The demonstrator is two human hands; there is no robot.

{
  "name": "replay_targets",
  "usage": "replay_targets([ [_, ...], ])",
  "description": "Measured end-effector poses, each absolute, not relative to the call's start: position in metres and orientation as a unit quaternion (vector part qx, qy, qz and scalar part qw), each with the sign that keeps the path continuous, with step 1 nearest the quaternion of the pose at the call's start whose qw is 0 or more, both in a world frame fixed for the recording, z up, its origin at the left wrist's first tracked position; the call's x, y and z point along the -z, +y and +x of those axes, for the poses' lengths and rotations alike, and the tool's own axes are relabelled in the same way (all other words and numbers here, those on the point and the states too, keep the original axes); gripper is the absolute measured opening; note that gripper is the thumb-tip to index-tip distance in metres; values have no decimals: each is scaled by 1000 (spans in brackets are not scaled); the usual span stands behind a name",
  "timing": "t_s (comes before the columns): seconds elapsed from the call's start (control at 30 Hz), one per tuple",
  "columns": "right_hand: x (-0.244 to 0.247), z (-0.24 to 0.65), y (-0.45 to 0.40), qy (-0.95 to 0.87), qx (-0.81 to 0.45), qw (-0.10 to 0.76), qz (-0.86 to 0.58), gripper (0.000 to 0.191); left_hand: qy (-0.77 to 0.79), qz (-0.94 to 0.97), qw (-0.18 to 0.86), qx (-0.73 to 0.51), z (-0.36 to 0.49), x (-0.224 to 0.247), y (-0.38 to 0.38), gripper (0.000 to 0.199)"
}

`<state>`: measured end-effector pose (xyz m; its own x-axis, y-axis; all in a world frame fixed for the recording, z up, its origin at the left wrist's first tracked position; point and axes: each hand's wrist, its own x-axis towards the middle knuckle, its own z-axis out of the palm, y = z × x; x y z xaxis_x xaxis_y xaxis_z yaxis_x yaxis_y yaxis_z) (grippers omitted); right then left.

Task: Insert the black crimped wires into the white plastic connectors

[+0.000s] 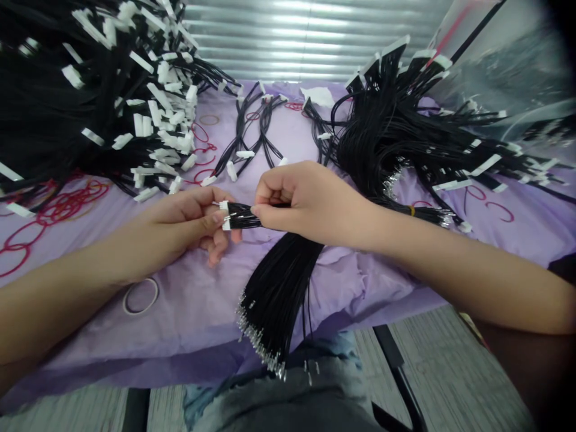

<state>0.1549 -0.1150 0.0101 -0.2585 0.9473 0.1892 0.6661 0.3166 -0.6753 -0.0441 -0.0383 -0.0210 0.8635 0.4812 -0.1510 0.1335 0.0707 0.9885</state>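
A white connector [225, 215] with black wires leading out of it lies between my two hands. My left hand [193, 222] pinches the connector between thumb and fingers. Just to its right, my right hand [310, 201] closes thumb and fingertips around the wires. Beneath my right hand, a thick bundle of black wires [281, 288] fans toward the table's front edge, its bare ends tipped with small silver terminals. My right hand covers the upper part of that bundle, so I cannot tell how it joins the held wires.
A large heap of black cables with white connectors [166, 120] fills the left side. More cable bundles [373, 120] are piled at the right. Red rubber bands [72, 201] and a pale ring [141, 296] lie on the purple cloth [189, 324]. Small harnesses [265, 126] sit behind my hands.
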Motion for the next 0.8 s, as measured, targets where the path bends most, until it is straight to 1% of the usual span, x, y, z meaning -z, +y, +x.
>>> replay_targets([
  [0.1,-7,156,-113,-745,-246,297,-544,14,204,657,714,-128,-45,21,-39,10],
  [0.37,-6,158,-115,-743,-244,308,-542,12,209,647,724,-118,-45,21,-40,9],
  [0.8,-2,154,-121,-732,-224,321,-557,14,203,648,724,-124,-45,25,-38,9],
])
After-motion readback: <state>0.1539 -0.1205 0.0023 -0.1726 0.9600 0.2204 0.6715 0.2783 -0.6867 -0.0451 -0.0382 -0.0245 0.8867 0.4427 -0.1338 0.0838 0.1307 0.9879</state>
